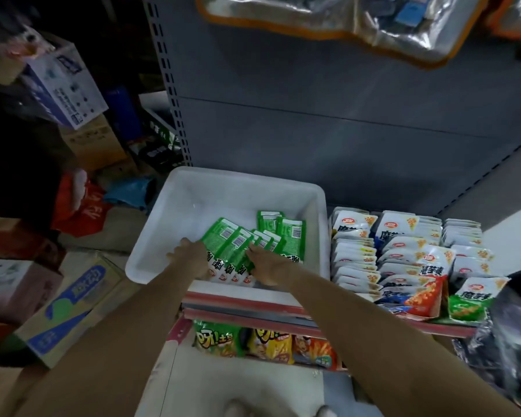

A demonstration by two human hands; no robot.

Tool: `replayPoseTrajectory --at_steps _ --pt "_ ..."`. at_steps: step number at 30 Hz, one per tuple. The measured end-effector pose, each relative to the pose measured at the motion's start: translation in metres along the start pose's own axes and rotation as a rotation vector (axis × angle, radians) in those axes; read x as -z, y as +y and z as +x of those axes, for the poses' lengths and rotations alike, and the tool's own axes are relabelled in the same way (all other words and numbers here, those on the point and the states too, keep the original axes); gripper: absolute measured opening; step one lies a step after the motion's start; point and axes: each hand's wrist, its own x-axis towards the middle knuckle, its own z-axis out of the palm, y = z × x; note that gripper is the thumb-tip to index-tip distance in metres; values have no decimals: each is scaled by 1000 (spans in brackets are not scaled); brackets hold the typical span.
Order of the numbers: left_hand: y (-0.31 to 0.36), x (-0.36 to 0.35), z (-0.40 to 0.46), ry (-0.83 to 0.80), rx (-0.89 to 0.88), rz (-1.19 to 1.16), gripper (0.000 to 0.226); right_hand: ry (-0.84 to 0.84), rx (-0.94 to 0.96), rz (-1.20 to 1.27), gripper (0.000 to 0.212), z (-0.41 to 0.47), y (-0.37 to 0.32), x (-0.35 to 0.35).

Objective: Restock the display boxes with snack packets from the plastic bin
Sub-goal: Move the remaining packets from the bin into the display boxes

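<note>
Both hands reach into the white plastic bin [223, 191] on the shelf: the left hand [190, 255] grips the left edge of a fanned row of green snack packets [235, 251], and the right hand [268, 266] lies on the row's right side, fingers resting on the packets; whether it grasps them I cannot tell. More green packets [286, 233] lie flat behind, near the bin's right wall. Just right of the bin stand display boxes [418, 308] packed with upright white packets [355, 254]. Below the shelf edge sit chip bags [265, 346], with cardboard cartons [69, 308] on the left.
</note>
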Motion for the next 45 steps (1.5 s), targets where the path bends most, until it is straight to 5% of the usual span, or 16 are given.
replayPoseTrajectory --at_steps 8,13,19,24,29,31,35,39,42,45 --pt "4 4 -3 109 -81 167 38 20 -10 2 72 -3 -2 -2" --pt "13 27 -26 327 -202 179 29 47 -31 217 62 0 -6 8" --pt "13 38 -62 698 -362 32 15 461 15 302 81 -32 -1 35" --pt "37 51 -93 930 -716 -291 11 774 129 -11 41 -78 32 55" --pt "101 69 -131 869 -859 -573 23 979 119 -14 13 -128 78 66" --pt "133 69 -139 819 -839 -681 16 1024 101 -24 9 -149 102 67" --pt "197 66 -157 690 -763 -841 43 1092 5 125 8 -191 159 62" --pt "259 52 -175 622 -792 -661 45 1142 -123 501 16 -231 221 59" --pt "303 39 -181 506 -845 -459 42 1121 -155 697 3 -248 265 53" --pt "341 27 -179 403 -950 -209 48 1099 -137 847 19 -257 297 49"
